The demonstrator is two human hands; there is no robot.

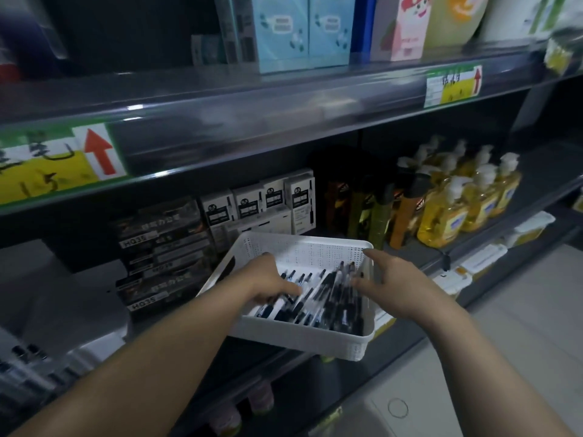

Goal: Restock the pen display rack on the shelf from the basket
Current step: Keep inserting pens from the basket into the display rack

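Observation:
A white perforated basket (315, 340) sits on the edge of the middle shelf, tilted toward me, and holds several black pens (328, 301). My left hand (268, 280) reaches into the basket from the left, its fingers down among the pens; whether it grips any is hidden. My right hand (397, 287) hovers over the basket's right side with fingers spread and relaxed, index finger near the far right corner. A tiered dark pen display rack (161, 257) stands on the shelf left of the basket. More pens (28, 370) lie at the lower left.
White pen boxes (265, 200) stand behind the basket. Yellow soap pump bottles (467, 197) and dark bottles (369, 209) fill the shelf to the right. The upper shelf edge (284, 121) with price labels hangs overhead. Pale floor (473, 373) lies at the lower right.

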